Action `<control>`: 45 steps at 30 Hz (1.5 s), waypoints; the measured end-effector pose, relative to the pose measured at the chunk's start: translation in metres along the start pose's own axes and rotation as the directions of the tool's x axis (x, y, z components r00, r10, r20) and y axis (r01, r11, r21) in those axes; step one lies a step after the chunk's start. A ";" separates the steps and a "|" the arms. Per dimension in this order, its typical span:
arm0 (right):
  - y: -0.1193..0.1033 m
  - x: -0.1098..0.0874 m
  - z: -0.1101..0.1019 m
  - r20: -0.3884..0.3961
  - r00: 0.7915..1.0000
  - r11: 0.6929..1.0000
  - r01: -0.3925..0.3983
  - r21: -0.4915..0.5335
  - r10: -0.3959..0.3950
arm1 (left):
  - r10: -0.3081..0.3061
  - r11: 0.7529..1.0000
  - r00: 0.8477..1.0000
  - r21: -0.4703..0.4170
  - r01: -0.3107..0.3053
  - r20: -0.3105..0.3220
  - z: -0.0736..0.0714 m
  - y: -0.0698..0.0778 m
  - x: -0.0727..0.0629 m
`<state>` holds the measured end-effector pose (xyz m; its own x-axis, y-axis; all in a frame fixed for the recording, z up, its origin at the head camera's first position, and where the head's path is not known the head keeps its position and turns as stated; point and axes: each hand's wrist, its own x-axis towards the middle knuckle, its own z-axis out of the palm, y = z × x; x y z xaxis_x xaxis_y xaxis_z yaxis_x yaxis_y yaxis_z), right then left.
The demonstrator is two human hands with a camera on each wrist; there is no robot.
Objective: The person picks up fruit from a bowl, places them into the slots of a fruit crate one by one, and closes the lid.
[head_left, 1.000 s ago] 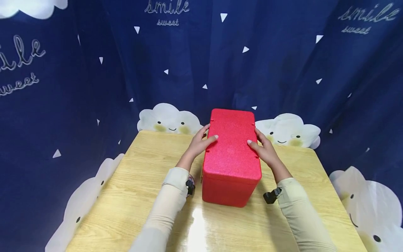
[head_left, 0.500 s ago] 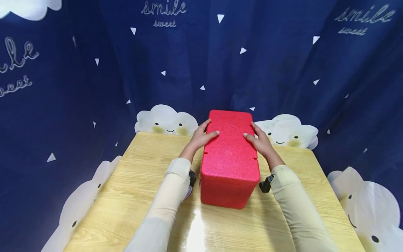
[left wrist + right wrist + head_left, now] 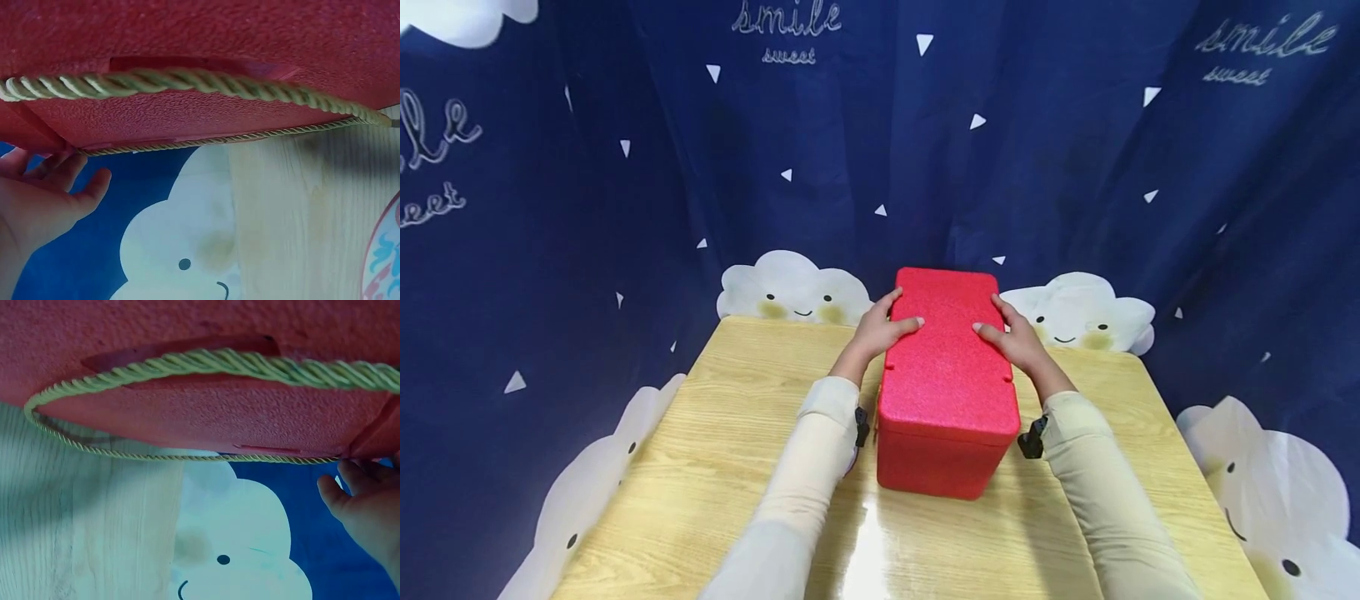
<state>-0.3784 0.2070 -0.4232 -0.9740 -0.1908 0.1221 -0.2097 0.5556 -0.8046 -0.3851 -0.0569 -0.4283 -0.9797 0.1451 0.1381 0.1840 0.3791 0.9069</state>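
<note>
A red foam box (image 3: 936, 462) stands on the table, its lid (image 3: 947, 375) on top. My left hand (image 3: 874, 332) grips the lid's left edge, with the thumb on the top face and the fingers down the side. Opposite it, my right hand (image 3: 1024, 342) holds the right edge in the same way, both toward the far end. A gold twisted rope (image 3: 187, 81) runs along the box's left side in the left wrist view. The right side carries a similar gold rope (image 3: 237, 365). The fingertips are partly hidden behind the box.
The box rests on a light wooden table (image 3: 737, 433). Beside it on the left lies a round object with a colourful patterned rim (image 3: 384, 265), mostly covered by my left sleeve in the head view. A blue curtain (image 3: 850, 125) with white clouds hangs behind the table.
Both hands have slid inward and a little farther along the lid's edges, covering the far notches. The thumbs lie farther in on the lid. The box shows only a slight shift in view.
</note>
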 end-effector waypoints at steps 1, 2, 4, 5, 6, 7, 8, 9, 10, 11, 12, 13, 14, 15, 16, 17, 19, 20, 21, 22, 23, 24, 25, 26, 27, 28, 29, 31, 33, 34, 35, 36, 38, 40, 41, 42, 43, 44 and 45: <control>0.000 0.000 0.000 0.005 1.000 1.000 -0.008 0.004 0.008 | -0.010 1.000 1.000 0.001 0.010 0.004 0.000 0.000 -0.001; 0.000 -0.001 -0.001 0.010 1.000 1.000 -0.013 0.011 0.013 | -0.018 1.000 1.000 0.000 0.018 0.008 0.000 0.001 -0.001; 0.001 -0.002 -0.001 0.021 1.000 0.999 -0.020 0.027 0.020 | -0.030 1.000 1.000 0.000 0.030 0.010 0.000 0.002 -0.002; 0.001 -0.002 -0.001 0.027 0.999 0.999 -0.023 0.032 0.022 | -0.033 0.999 0.999 0.004 0.033 0.012 0.000 0.002 -0.003; 0.001 -0.002 -0.001 0.030 0.999 0.999 -0.026 0.038 0.025 | -0.035 0.999 0.999 0.009 0.035 0.015 0.000 0.002 -0.003; 0.001 -0.002 0.000 0.033 0.999 0.999 -0.024 0.041 0.023 | -0.035 0.999 0.999 0.021 0.035 0.019 -0.001 0.003 -0.003; 0.002 -0.002 0.000 0.034 0.999 0.999 -0.022 0.040 0.021 | -0.032 0.999 0.999 0.036 0.031 0.024 -0.001 0.003 -0.004; 0.002 -0.002 0.000 0.035 0.999 0.999 -0.020 0.038 0.019 | -0.029 0.998 0.999 0.057 0.027 0.031 -0.002 0.004 -0.004; 0.003 -0.002 0.001 0.033 0.999 0.999 -0.019 0.036 0.018 | -0.024 0.997 0.999 0.077 0.021 0.038 -0.002 0.004 -0.004; 0.003 -0.002 0.001 0.033 0.999 0.999 -0.017 0.034 0.016 | -0.022 0.995 0.999 0.096 0.018 0.045 -0.003 0.005 -0.004; 0.003 -0.002 0.002 0.031 0.999 0.999 -0.016 0.035 0.015 | -0.021 0.993 0.999 0.114 0.015 0.050 -0.004 0.006 -0.004; 0.003 -0.001 0.002 0.029 0.999 0.999 -0.016 0.041 0.015 | -0.021 0.992 0.998 0.129 0.014 0.051 -0.004 0.006 -0.004; 0.004 -0.001 0.003 0.027 0.999 0.999 -0.017 0.048 0.016 | -0.022 0.990 0.998 0.142 0.015 0.053 -0.005 0.007 -0.004; 0.004 -0.001 0.004 0.026 0.999 0.998 -0.020 0.057 0.019 | -0.025 0.989 0.998 0.149 0.017 0.054 -0.005 0.007 -0.004; 0.004 -0.001 0.004 0.025 0.999 0.997 -0.024 0.069 0.022 | -0.026 0.988 0.998 0.152 0.018 0.055 -0.006 0.007 -0.004; 0.004 -0.002 0.004 0.024 0.999 0.997 -0.025 0.078 0.023 | -0.030 0.988 0.998 0.155 0.021 0.056 -0.006 0.007 -0.004; 0.003 -0.002 0.005 0.017 0.999 0.994 -0.034 0.104 0.033 | -0.034 0.988 0.998 0.153 0.025 0.059 -0.007 0.008 -0.005; 0.003 -0.002 0.006 0.017 0.999 0.993 -0.036 0.111 0.035 | -0.038 0.988 0.998 0.150 0.029 0.059 -0.007 0.008 -0.005; 0.003 -0.003 0.006 0.019 0.999 0.992 -0.038 0.117 0.036 | -0.044 0.989 0.997 0.143 0.035 0.058 -0.007 0.008 -0.006; 0.003 -0.003 0.007 0.019 0.999 0.992 -0.038 0.121 0.036 | -0.049 0.989 0.997 0.140 0.041 0.057 -0.007 0.008 -0.006; 0.002 -0.004 0.008 0.020 0.999 0.992 -0.038 0.123 0.036 | -0.055 0.990 0.997 0.136 0.047 0.056 -0.007 0.008 -0.007; 0.001 -0.004 0.008 0.023 0.999 0.991 -0.042 0.130 0.039 | -0.060 0.990 0.997 0.129 0.053 0.054 -0.007 0.007 -0.008; 0.001 -0.005 0.009 0.030 0.999 0.989 -0.044 0.138 0.041 | -0.064 0.991 0.997 0.123 0.057 0.051 -0.007 0.007 -0.008; -0.003 -0.006 0.009 0.037 0.998 0.989 -0.050 0.140 0.045 | -0.066 0.991 0.997 0.120 0.060 0.050 -0.007 0.006 -0.009; -0.008 -0.008 0.008 0.040 0.998 0.989 -0.052 0.139 0.047 | -0.066 0.992 0.997 0.114 0.060 0.048 -0.006 0.005 -0.009; -0.009 -0.009 0.008 0.039 0.998 0.990 -0.049 0.132 0.044 | -0.064 0.992 0.997 0.109 0.058 0.048 -0.006 0.005 -0.010; -0.009 -0.010 0.008 0.039 0.998 0.992 -0.046 0.121 0.042 | -0.059 0.993 0.997 0.103 0.054 0.047 -0.006 0.004 -0.010; -0.009 -0.009 0.007 0.037 0.999 0.994 -0.042 0.104 0.039 | -0.053 0.994 0.998 0.093 0.048 0.045 -0.005 0.005 -0.010; -0.005 -0.009 0.007 0.032 0.999 0.996 -0.033 0.087 0.030 | -0.049 0.995 0.998 0.088 0.045 0.047 -0.004 0.005 -0.009; 0.000 -0.007 0.007 0.028 0.999 0.996 -0.029 0.088 0.027 | -0.045 0.995 0.998 0.090 0.041 0.047 -0.004 0.005 -0.009; 0.001 -0.006 0.007 0.028 0.999 0.995 -0.029 0.099 0.027 | -0.041 0.995 0.998 0.092 0.037 0.046 -0.003 0.005 -0.008; 0.001 -0.006 0.007 0.028 0.999 0.993 -0.030 0.112 0.027 | -0.038 0.995 0.998 0.095 0.034 0.045 -0.003 0.005 -0.008; 0.002 -0.005 0.007 0.033 0.999 0.991 -0.028 0.129 0.024 | -0.034 0.995 0.999 0.098 0.030 0.036 -0.003 0.004 -0.006; 0.001 -0.003 0.006 0.032 0.999 0.990 -0.022 0.139 0.018 | -0.026 0.996 0.999 0.091 0.024 0.020 -0.002 0.003 -0.004; 0.001 -0.002 0.006 0.031 0.999 0.988 -0.021 0.151 0.017 | -0.021 0.996 1.000 0.082 0.019 0.014 -0.002 0.002 -0.003; 0.001 -0.002 0.006 0.030 0.999 0.985 -0.023 0.169 0.018 | -0.017 0.997 1.000 0.069 0.017 0.007 -0.001 0.002 -0.003; 0.001 -0.001 0.007 0.030 0.999 0.981 -0.026 0.193 0.021 | -0.014 0.999 1.000 0.049 0.014 0.004 -0.001 0.001 -0.002; 0.002 0.000 0.007 0.024 0.999 0.975 -0.029 0.221 0.025 | -0.010 1.000 1.000 0.024 0.010 0.002 0.000 0.000 -0.002; 0.002 0.001 0.007 0.013 1.000 0.968 -0.031 0.250 0.028 | -0.009 1.000 1.000 -0.003 0.009 0.001 0.001 0.000 -0.002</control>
<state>-0.3793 0.2019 -0.4290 -0.9784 -0.1854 0.0916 -0.1515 0.3415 -0.9276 -0.3837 -0.0566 -0.4292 -0.9813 0.1426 0.1292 0.1746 0.3778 0.9093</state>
